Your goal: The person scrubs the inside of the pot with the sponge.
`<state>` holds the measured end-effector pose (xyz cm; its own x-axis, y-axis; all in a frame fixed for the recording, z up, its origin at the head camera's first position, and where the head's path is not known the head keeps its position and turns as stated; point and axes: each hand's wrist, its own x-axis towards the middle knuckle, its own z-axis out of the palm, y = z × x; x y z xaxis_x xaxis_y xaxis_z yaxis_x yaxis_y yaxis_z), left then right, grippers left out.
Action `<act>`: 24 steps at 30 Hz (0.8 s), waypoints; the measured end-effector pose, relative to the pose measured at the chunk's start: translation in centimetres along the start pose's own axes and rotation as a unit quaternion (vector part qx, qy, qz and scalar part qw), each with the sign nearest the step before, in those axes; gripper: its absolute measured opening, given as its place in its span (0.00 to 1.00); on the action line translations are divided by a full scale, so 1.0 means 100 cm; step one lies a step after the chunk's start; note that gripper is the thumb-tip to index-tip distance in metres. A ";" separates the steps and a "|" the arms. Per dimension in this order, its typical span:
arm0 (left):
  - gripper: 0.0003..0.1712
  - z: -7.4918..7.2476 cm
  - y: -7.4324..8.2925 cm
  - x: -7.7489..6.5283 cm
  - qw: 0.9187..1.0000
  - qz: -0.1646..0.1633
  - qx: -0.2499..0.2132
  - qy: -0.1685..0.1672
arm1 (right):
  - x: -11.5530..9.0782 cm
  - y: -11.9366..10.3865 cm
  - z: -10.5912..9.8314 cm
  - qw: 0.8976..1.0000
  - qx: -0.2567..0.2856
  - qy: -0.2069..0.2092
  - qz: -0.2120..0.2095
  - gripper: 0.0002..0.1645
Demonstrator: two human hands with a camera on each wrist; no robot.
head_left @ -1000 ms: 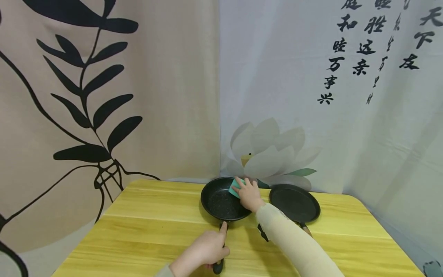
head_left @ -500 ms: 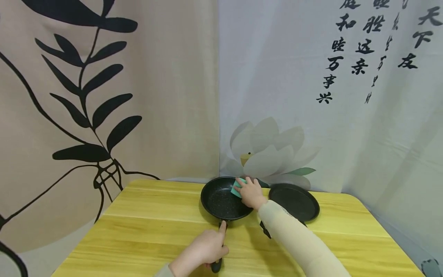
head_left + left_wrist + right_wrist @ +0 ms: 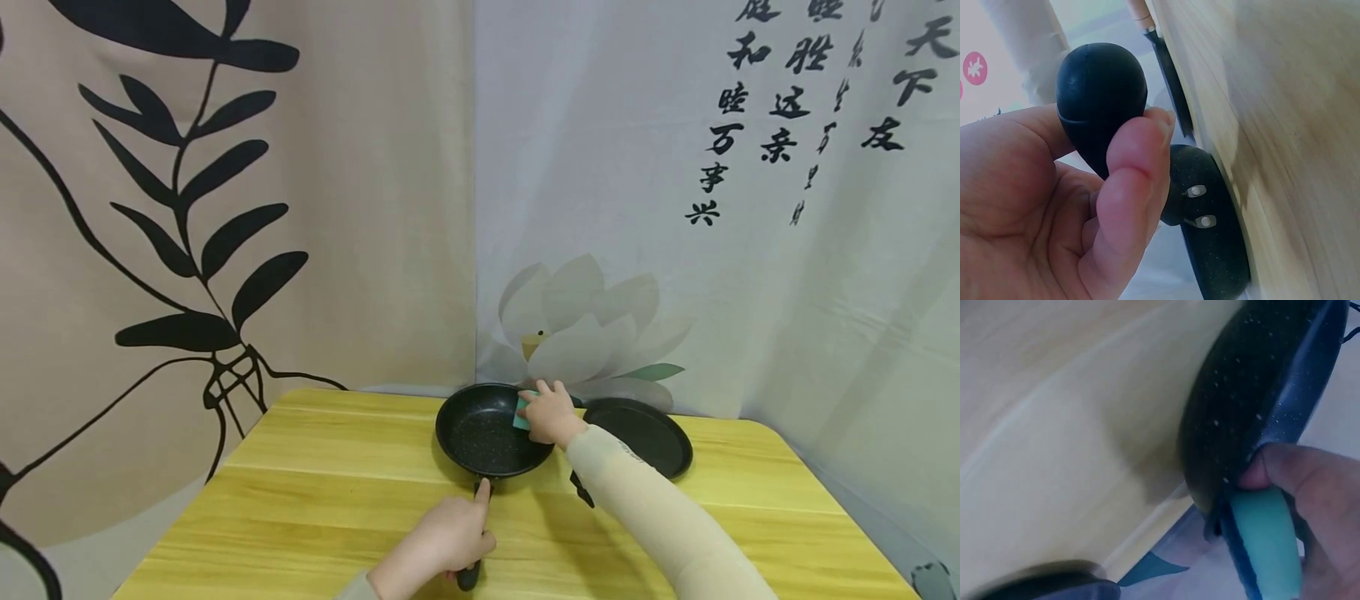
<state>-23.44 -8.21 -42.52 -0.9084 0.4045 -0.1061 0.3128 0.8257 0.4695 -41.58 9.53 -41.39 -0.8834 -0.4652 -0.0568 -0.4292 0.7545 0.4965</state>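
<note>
A black speckled frying pan [image 3: 483, 442] rests on the wooden table, its handle pointing towards me. My left hand [image 3: 448, 533] holds that handle, its index finger stretched along the top. In the left wrist view the rounded handle end [image 3: 1100, 81] sticks out between the thumb and curled fingers. At the pan's right rim, my right hand [image 3: 553, 417] pinches a green sponge [image 3: 522, 412]. The right wrist view shows the sponge's dark scouring side against the rim, with my thumb on the pan's inner wall. Much of the sponge is hidden by the hand in the head view.
A flat black pan [image 3: 645, 433] lies on the table [image 3: 330, 475] to the right, its handle hidden behind my right sleeve. A small black object [image 3: 582, 490] shows beside that sleeve, mostly covered. Printed cloth [image 3: 390, 250] hangs right behind the table.
My right hand has moved slightly to the right with the sponge, from inside the pan to its right rim. The left hand stays on the handle, and the pan hardly shifts.
</note>
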 end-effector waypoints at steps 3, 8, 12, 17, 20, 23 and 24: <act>0.39 0.000 0.001 0.000 1.000 0.001 0.005 0.004 | -0.006 0.004 -0.007 1.000 0.023 -0.015 -0.007 0.23; 0.39 0.001 0.001 0.000 1.000 0.002 0.022 0.010 | -0.012 0.009 -0.017 0.996 0.061 -0.066 -0.015 0.20; 0.39 0.002 0.001 -0.001 1.000 0.002 0.024 0.011 | -0.014 0.008 -0.025 0.992 0.089 -0.087 -0.019 0.17; 0.39 0.002 -0.001 -0.001 1.000 0.001 0.021 0.006 | -0.015 0.007 -0.030 0.987 0.117 -0.110 -0.017 0.16; 0.39 0.002 -0.001 -0.001 1.000 0.000 0.022 0.007 | -0.016 0.008 -0.032 0.982 0.134 -0.130 -0.011 0.20; 0.39 0.002 0.000 -0.001 1.000 0.002 0.026 0.012 | -0.017 0.010 -0.033 0.979 0.150 -0.137 -0.008 0.18; 0.39 0.002 0.000 -0.001 1.000 0.003 0.028 0.013 | -0.017 0.010 -0.033 0.979 0.154 -0.136 -0.010 0.17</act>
<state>-23.29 -8.18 -42.69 -0.9130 0.4000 -0.0802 0.3327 0.8438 0.4211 -39.87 9.54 -37.90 -0.8740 -0.3722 -0.3125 -0.4458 0.8699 0.2109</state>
